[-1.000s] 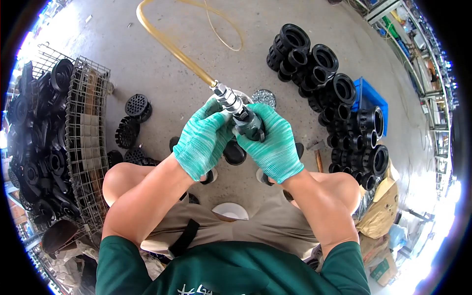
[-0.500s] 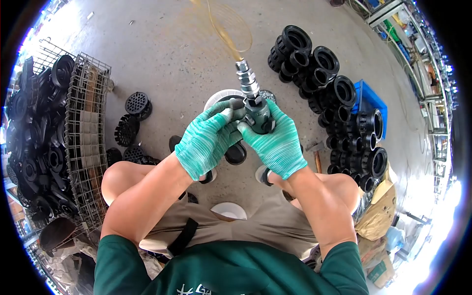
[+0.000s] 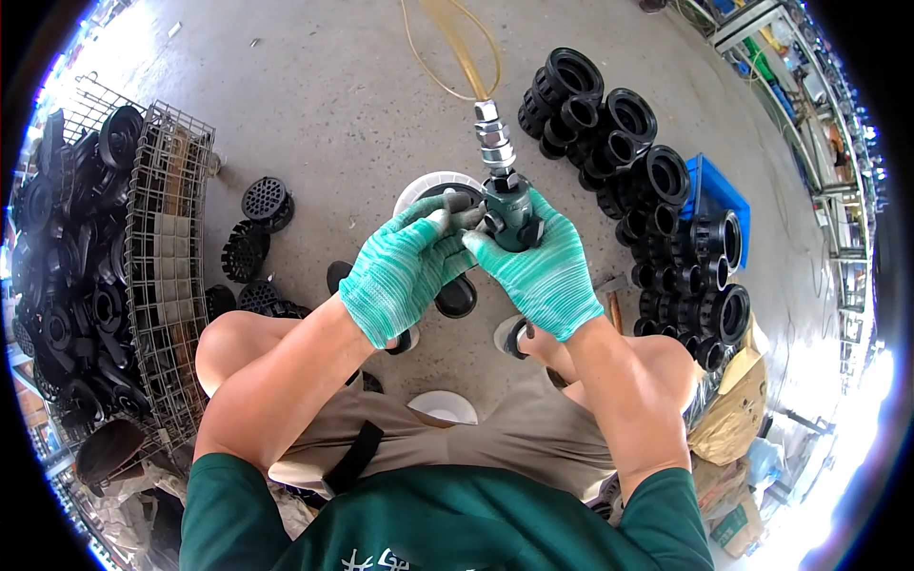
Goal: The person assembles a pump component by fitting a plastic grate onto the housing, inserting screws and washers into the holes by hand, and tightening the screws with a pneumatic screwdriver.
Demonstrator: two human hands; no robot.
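My right hand (image 3: 536, 271), in a green knit glove, is wrapped around a dark green air tool (image 3: 512, 211). A silver coupling tops the tool, and an amber air hose (image 3: 461, 48) runs up from it. My left hand (image 3: 405, 262), gloved alike with dark-stained fingertips, is closed just left of the tool, its fingertips close to the right thumb. What those fingers hold, if anything, is hidden. Below the hands, a white-rimmed round item (image 3: 409, 193) and a black rounded part (image 3: 457, 298) partly show.
On the left stands a wire basket (image 3: 169, 238) beside a heap of black plastic parts (image 3: 67, 314). Black slotted discs (image 3: 268, 204) lie on the floor near it. To the right are rows of black ring fittings (image 3: 665, 175), a blue crate (image 3: 719, 195) and a hammer (image 3: 614, 309).
The air tool and my right hand have shifted slightly right, and the coupling has moved right and up-hose loop with it. My left hand is nearly still.
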